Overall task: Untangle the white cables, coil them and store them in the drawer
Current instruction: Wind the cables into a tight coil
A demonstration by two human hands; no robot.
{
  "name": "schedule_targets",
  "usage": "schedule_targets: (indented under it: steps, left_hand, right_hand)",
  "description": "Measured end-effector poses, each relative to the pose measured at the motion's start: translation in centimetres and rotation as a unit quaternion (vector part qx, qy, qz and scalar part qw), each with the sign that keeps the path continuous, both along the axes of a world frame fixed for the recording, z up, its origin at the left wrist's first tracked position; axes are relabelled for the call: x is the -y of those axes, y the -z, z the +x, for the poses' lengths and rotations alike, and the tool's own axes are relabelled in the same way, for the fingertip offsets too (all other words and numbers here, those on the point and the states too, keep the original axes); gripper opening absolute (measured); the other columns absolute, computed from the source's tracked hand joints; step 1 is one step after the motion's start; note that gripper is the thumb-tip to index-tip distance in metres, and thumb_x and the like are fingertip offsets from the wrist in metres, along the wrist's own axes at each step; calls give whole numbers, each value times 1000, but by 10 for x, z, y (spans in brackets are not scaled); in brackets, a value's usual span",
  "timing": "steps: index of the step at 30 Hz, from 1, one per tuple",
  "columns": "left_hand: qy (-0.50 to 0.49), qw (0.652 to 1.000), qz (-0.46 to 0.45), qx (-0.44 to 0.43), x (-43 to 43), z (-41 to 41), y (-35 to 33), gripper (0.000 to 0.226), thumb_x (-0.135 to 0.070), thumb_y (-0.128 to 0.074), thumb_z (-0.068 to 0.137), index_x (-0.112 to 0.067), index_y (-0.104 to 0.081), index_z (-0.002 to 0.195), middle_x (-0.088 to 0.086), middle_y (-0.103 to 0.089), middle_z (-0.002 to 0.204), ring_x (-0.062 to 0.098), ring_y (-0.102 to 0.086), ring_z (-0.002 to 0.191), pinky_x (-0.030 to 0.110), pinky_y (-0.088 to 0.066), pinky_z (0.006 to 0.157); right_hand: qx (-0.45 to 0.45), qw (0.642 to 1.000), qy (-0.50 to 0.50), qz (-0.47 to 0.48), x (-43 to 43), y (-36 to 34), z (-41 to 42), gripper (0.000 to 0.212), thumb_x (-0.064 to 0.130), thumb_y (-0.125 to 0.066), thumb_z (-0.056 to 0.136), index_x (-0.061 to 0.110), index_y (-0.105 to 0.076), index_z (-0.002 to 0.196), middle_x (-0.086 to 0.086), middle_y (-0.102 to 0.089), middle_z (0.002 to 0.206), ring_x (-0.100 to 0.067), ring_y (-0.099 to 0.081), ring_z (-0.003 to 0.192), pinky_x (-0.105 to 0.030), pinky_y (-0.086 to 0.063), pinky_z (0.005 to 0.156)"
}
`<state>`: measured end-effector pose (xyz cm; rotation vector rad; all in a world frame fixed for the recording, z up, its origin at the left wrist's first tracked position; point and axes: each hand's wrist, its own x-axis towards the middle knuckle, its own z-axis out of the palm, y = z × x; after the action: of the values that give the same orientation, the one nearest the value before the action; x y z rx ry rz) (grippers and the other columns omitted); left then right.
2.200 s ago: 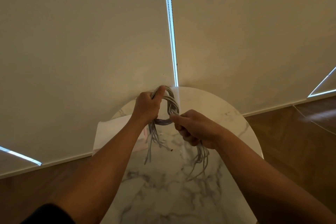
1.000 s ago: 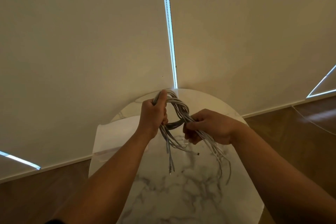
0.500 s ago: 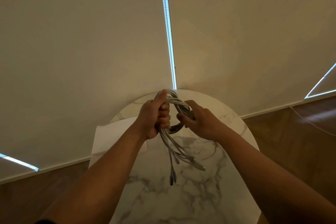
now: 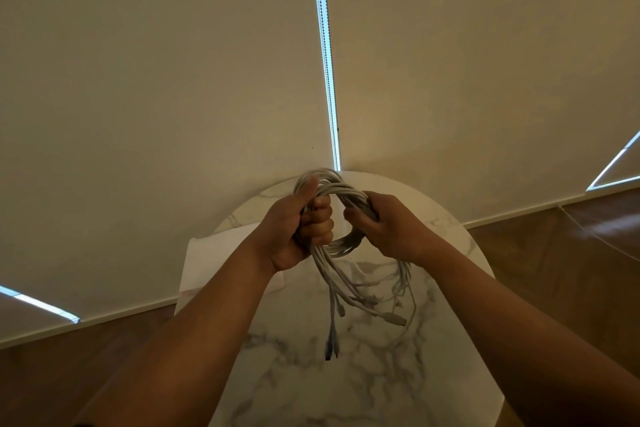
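A bundle of white cables (image 4: 341, 191) is looped into a coil held above a round marble table (image 4: 311, 378). My left hand (image 4: 294, 229) grips the coil's left side in a fist, thumb up along the strands. My right hand (image 4: 388, 229) grips the coil's right side, fingers curled round the strands. Several loose cable ends with plugs (image 4: 349, 308) hang down below both hands over the table. No drawer is in view.
A white sheet (image 4: 211, 256) lies on the table's far left, partly under my left forearm. Beige roller blinds fill the wall behind, with a bright gap and bead chain (image 4: 327, 55) in the middle. Wooden floor (image 4: 571, 253) surrounds the table.
My right hand has moved up from the coil's lower part to its right side, and both hands have drawn closer. The hanging ends have gathered below the hands.
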<state>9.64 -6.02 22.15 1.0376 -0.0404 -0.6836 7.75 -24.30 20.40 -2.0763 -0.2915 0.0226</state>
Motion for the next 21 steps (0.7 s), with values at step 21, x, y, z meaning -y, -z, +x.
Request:
schedule_targets:
  steps: [21]
  left_hand:
    - [-141, 981, 112, 78, 16, 9, -9, 45, -37, -50, 99, -17, -43, 59, 0, -22, 55, 13, -21, 47, 27, -27, 45]
  right_hand:
    - [73, 983, 144, -89, -65, 26, -60, 41, 48, -65, 87, 19, -56, 114, 10, -55, 103, -3, -48, 86, -5, -36, 66]
